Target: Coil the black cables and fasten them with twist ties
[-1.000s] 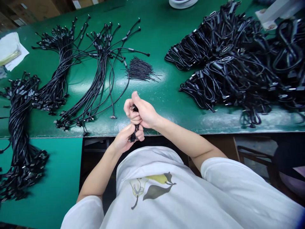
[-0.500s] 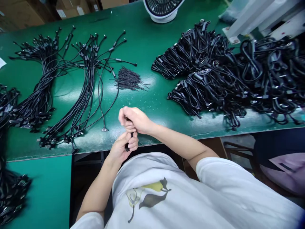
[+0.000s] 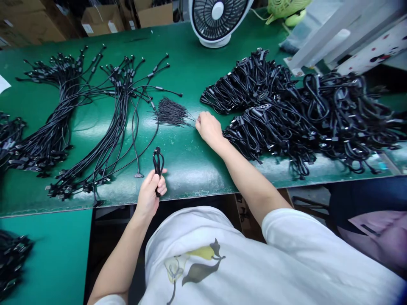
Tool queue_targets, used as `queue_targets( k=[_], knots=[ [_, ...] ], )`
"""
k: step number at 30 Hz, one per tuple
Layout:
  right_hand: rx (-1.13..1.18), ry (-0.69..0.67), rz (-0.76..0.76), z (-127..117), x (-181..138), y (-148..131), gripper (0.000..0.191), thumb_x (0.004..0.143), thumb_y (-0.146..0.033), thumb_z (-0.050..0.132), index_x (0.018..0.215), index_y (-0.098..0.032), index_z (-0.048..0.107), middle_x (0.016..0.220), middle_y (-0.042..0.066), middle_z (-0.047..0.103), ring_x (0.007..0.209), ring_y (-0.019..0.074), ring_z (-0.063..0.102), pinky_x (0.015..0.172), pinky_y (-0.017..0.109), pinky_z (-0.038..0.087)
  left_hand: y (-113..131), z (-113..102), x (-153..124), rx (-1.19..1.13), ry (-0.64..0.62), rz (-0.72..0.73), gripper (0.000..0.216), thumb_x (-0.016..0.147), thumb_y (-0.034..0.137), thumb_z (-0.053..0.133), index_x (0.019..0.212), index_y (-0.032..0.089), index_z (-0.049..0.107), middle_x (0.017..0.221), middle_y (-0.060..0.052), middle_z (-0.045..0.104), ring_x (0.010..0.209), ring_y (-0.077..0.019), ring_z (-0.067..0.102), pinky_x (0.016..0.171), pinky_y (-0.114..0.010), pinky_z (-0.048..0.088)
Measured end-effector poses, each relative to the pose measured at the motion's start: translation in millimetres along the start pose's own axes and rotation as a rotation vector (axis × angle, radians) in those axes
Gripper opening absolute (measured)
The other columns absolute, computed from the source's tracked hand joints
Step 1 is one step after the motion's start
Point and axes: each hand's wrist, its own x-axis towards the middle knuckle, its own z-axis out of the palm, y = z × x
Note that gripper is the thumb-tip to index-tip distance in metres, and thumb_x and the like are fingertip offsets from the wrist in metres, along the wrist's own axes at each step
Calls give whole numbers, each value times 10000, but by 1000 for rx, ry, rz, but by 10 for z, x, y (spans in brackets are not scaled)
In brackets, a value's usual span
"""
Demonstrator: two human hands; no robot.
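My left hand point(image 3: 151, 189) is closed round a folded black cable point(image 3: 158, 163), whose looped end sticks up above the fingers near the front edge of the table. Farther out, my right hand point(image 3: 208, 129) pinches the end of a thin black twist tie point(image 3: 191, 116) at the right side of a pile of twist ties point(image 3: 171, 112). Left of the pile, a bunch of unfolded black cables point(image 3: 116, 114) lies stretched across the green table point(image 3: 187, 159). Beyond my right hand are heaps of folded black cables point(image 3: 263, 110).
A second bunch of straight cables point(image 3: 62, 106) lies at the left. A white fan point(image 3: 216, 40) stands at the back, with cardboard boxes point(image 3: 103, 19) behind the table. Grey metal uprights point(image 3: 324, 38) rise at the back right. More cables point(image 3: 12, 262) rest on a lower green surface.
My hands were together at the table edge and have parted. The right hand has reached out to the twist ties; the left has shifted left, keeping the folded cable. The view has tilted up slightly.
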Motion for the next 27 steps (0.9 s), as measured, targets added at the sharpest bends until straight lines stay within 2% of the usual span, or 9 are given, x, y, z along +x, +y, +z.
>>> queue_targets(
  k=[2, 4, 7, 11, 15, 18, 20, 22, 27],
  knots=[
    [201, -49, -70, -68, -292, -126, 176, 927, -218, 452, 1007, -117, 573, 949, 143, 658, 851, 222, 605, 819, 351, 434, 17, 21, -21, -15, -16, -18, 414, 775, 389, 761, 1095, 175, 609, 586, 74, 382, 480, -51, 308, 455, -166, 271],
    [502, -253, -192, -105, -644, -295, 169, 929, -257, 466, 1013, -148, 565, 796, 48, 647, 701, 163, 597, 734, 298, 445, 25, 54, -29, -27, -52, -31, 474, 782, 384, 755, 1184, 213, 569, 582, 81, 379, 472, -55, 297, 456, -167, 265],
    [777, -536, -388, -102, -1136, -544, 192, 927, -255, 464, 1057, -167, 575, 783, -2, 632, 632, 111, 579, 648, 235, 428, -1, 86, -11, 2, -84, -13, 467, 783, 402, 746, 1172, 198, 588, 590, 76, 381, 479, -59, 293, 458, -181, 256],
    [365, -259, -638, -100, -1459, -711, 180, 933, -187, 460, 900, -141, 631, 816, 51, 622, 711, 129, 546, 656, 249, 375, -97, 27, 39, 208, -11, 127, 384, 823, 423, 681, 1097, 156, 646, 621, 52, 433, 517, -71, 337, 495, -214, 280],
    [-130, 16, -1016, -200, -1442, -762, 328, 993, -149, 324, 898, -132, 637, 810, 75, 626, 728, 163, 531, 655, 310, 345, -170, -71, 89, 402, 83, 229, 321, 853, 385, 625, 1068, 150, 667, 553, 63, 412, 525, -88, 356, 526, -237, 286],
    [-261, 188, -1306, -311, -1352, -820, 314, 983, -110, 319, 1031, -104, 630, 1115, 132, 635, 1011, 210, 551, 804, 347, 387, -193, -102, 107, 427, 90, 195, 163, 784, 302, 667, 817, 142, 661, 528, 61, 418, 512, -77, 331, 503, -236, 245],
    [-329, 197, -1389, -376, -1304, -871, 298, 980, -114, 329, 1023, -102, 623, 1187, 151, 611, 1089, 237, 526, 853, 371, 388, -196, -98, 92, 411, 50, 138, 181, 726, 267, 687, 641, 150, 579, 495, 57, 415, 493, -70, 325, 490, -235, 231],
    [-385, 130, -1405, -427, -1284, -914, 282, 980, -123, 332, 967, -120, 614, 1070, 140, 631, 966, 231, 548, 795, 373, 392, -179, -83, 58, 364, 7, 91, 256, 704, 285, 684, 568, 165, 503, 470, 54, 405, 470, -69, 334, 483, -233, 244],
    [-465, 90, -1496, -501, -1356, -924, 288, 970, -102, 340, 1056, -100, 615, 992, 124, 612, 862, 218, 522, 760, 365, 381, -63, -65, -13, 226, -31, 4, 293, 658, 367, 742, 640, 164, 530, 502, 64, 398, 453, -57, 339, 467, -211, 247]
  ],
)
